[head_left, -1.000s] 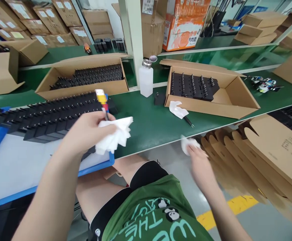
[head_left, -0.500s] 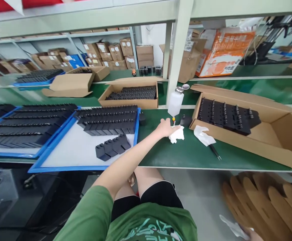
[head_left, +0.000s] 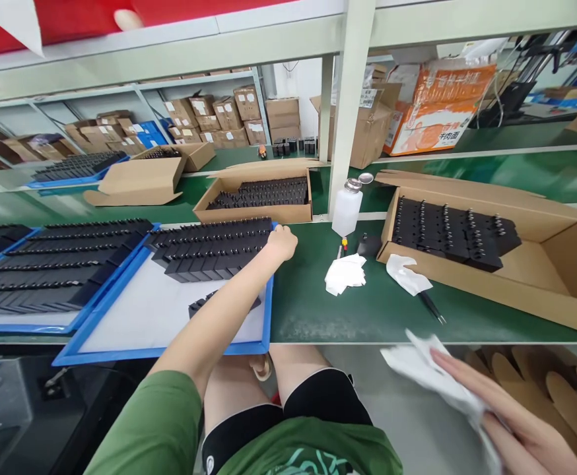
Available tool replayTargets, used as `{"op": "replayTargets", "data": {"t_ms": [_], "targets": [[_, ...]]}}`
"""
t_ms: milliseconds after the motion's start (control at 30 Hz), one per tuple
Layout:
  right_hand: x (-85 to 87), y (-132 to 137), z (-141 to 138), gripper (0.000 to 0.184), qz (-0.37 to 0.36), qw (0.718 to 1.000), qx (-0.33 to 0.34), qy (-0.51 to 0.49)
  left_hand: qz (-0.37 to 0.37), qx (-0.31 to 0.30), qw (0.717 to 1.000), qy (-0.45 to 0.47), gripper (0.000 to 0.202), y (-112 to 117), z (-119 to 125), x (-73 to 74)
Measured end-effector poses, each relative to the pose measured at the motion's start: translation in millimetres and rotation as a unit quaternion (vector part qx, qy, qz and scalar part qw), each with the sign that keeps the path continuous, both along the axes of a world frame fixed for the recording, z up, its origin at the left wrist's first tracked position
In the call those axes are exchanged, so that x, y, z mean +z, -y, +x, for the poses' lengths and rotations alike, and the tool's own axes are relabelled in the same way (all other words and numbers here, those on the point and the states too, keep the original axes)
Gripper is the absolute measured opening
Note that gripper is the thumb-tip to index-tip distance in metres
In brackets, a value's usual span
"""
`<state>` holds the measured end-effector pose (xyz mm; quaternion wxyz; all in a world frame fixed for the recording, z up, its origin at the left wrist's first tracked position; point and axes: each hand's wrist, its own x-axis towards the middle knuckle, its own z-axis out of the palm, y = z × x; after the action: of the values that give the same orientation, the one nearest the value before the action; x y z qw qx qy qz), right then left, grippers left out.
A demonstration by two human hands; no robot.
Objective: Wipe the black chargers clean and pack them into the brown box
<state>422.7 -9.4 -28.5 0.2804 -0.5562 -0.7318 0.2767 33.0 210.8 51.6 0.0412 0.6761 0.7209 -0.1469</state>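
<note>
Green desk (head_left: 308,316) before me. On it, left: blue-rimmed tray (head_left: 135,316), black blocks (head_left: 209,254) standing in rows. Right: open carton (head_left: 526,293), partly filled with studded black units (head_left: 441,231). Left hand (head_left: 282,243): curled, at tray's far right corner; fingertips hidden, can't tell if it grips anything. Right hand (head_left: 531,432): low, off the desk's front edge, thumb and fingers pinching a white wipe (head_left: 417,366). Tweezers (head_left: 432,307) near carton.

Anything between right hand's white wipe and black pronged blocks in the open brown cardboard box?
Yes: black metal-tipped tweezers, then the box's near brown wall, lie between the white wipe and black blocks.
</note>
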Motion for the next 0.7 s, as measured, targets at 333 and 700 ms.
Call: {"op": "replayTargets", "data": {"t_ms": [333,700], "targets": [[-36.6,-104,-290,0.056,0.039,0.985,0.112,0.125,0.125,-0.053,0.991,0.011,0.041,26,-28,80.6],[0.1,-266,-366,0.042,0.041,0.987,0.010,0.157,0.266,-0.069,0.960,0.061,0.043,88,-61,99.6]]}}
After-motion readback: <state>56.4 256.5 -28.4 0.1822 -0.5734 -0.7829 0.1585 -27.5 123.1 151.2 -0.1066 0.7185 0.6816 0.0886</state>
